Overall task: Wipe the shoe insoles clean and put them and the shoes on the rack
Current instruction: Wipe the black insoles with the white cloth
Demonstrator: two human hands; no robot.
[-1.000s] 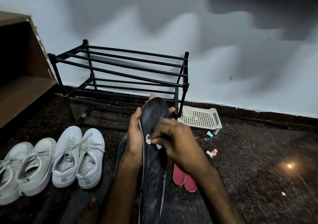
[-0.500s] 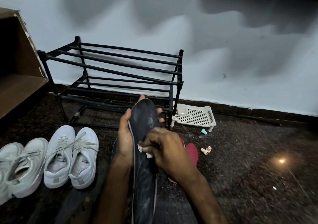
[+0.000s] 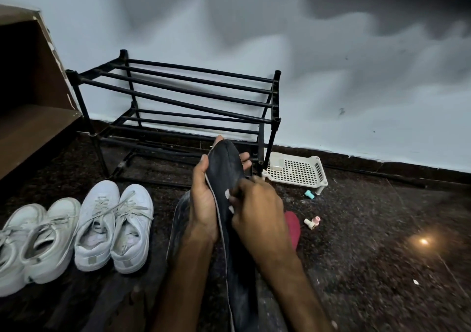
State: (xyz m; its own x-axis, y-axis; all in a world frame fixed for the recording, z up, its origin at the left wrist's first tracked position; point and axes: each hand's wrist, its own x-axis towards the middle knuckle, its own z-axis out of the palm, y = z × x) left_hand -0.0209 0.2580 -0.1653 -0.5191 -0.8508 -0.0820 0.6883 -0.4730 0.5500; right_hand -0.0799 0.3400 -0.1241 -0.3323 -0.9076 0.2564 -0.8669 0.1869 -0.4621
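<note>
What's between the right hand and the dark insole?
A white cloth, pinched by the right hand against the dark insole that the left hand holds. The head view shows it.

No text, brand or number can be read anywhere: the grey heel patches (image 3: 92,260) on the white shoes (image 3: 114,227) left of the gripped dark insole (image 3: 225,168), and the small bottles (image 3: 312,222) to its right, are too blurred to show any mark.

A white perforated plastic tray (image 3: 295,171) lay on the dark speckled floor (image 3: 369,242), close to the pale wall (image 3: 331,76). Near it were a small teal cap (image 3: 309,194) and what seemed a tiny pink-capped bottle (image 3: 312,222). A brown wooden shelf (image 3: 33,127) stood at the left.
</note>
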